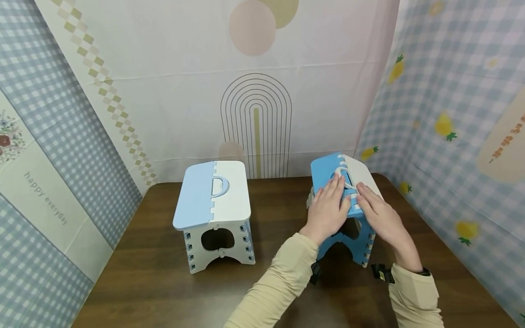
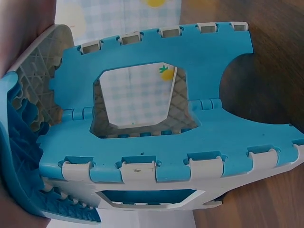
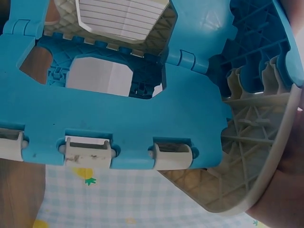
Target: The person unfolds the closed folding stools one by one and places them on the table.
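At the right of the head view stands a blue-and-white folding stool (image 1: 325, 168). The two halves of its top meet along a toothed seam, with a white handle (image 1: 338, 170) in the middle. My left hand (image 1: 326, 212) lies over the blue half and the seam, fingers straight. Beside it my right hand (image 1: 383, 216) rests on the white half near the front edge, its fingers extended. In the left wrist view, the stool's blue hinged end panel (image 2: 142, 152) shows spread below the top. From the other side, the right wrist view shows the blue panel (image 3: 118, 114) and the ribbed underside.
A second folding stool (image 1: 197, 196), pale blue and white, stands upright to the left on the dark wooden table (image 1: 164, 291). A pale printed cloth (image 1: 172, 114) hangs behind the table, and checked cloths (image 1: 434, 91) hang at both sides.
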### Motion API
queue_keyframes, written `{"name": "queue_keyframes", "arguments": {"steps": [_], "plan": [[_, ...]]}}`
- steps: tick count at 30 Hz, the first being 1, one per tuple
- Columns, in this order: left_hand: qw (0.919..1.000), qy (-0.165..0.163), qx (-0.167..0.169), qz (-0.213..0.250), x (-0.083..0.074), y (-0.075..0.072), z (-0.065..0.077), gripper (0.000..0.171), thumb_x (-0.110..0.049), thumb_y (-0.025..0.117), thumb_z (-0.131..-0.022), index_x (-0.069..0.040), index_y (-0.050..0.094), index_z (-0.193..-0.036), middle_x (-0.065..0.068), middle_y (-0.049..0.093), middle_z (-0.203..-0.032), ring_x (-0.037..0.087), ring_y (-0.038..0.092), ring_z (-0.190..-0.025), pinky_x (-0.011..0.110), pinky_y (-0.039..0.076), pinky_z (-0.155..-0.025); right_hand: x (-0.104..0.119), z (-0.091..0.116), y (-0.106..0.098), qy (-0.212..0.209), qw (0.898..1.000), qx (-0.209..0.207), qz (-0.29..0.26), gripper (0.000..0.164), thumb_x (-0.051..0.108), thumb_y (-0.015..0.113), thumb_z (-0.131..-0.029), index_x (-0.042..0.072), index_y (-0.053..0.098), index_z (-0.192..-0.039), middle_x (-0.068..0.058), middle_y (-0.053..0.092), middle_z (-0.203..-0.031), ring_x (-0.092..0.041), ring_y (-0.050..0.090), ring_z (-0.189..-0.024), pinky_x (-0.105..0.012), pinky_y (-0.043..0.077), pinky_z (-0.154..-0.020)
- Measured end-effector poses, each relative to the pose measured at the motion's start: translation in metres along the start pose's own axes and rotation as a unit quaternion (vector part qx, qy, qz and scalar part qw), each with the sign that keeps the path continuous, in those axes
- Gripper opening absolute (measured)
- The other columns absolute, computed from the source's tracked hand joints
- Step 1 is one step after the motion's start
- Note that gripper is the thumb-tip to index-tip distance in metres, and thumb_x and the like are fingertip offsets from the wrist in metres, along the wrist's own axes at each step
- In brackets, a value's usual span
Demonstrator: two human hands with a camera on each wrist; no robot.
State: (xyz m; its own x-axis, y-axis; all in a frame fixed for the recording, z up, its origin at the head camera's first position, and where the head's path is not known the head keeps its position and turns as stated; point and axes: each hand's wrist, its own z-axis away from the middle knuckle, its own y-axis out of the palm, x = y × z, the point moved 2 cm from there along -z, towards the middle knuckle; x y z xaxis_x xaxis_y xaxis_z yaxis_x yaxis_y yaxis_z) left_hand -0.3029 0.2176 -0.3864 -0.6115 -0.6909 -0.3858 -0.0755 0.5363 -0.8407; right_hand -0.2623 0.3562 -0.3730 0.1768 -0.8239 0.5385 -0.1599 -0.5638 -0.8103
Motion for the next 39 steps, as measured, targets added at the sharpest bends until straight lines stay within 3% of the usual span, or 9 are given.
{"name": "queue_keyframes", "arguments": {"steps": [13, 24, 39], "plan": [[0.9979, -0.019, 0.011, -0.062, 0.0021, -0.0031, 0.0011, 0.051, -0.041, 0.016, -0.097, -0.020, 0.017, -0.143, -0.005, 0.015, -0.150, 0.010, 0.017, -0.138, 0.032, 0.016, -0.114, 0.0023, -0.0016, 0.0016, -0.019, 0.999, 0.001, 0.033, 0.061, 0.042, 0.030, -0.096, 0.000, 0.024, -0.140, -0.022, 0.021, -0.146, -0.041, 0.018, -0.134, -0.058, 0.012, -0.106], [0.9914, -0.033, 0.025, -0.124, 0.0028, -0.0037, 0.0007, 0.050, -0.043, 0.018, -0.097, -0.021, 0.025, -0.142, -0.006, 0.025, -0.148, 0.008, 0.020, -0.137, 0.029, 0.018, -0.113, 0.0036, -0.0020, 0.0050, -0.036, 0.998, 0.001, 0.054, 0.062, 0.042, 0.034, -0.095, -0.003, 0.028, -0.138, -0.025, 0.025, -0.143, -0.041, 0.021, -0.133, -0.057, 0.013, -0.106], [0.9898, -0.037, 0.038, -0.132, 0.0035, -0.0053, -0.0005, 0.051, -0.044, 0.019, -0.097, -0.022, 0.025, -0.142, -0.006, 0.025, -0.148, 0.008, 0.021, -0.137, 0.029, 0.017, -0.113, 0.0037, -0.0024, 0.0061, -0.038, 0.997, 0.012, 0.071, 0.063, 0.043, 0.033, -0.095, -0.003, 0.026, -0.138, -0.025, 0.024, -0.144, -0.041, 0.020, -0.133, -0.057, 0.013, -0.106]]}}
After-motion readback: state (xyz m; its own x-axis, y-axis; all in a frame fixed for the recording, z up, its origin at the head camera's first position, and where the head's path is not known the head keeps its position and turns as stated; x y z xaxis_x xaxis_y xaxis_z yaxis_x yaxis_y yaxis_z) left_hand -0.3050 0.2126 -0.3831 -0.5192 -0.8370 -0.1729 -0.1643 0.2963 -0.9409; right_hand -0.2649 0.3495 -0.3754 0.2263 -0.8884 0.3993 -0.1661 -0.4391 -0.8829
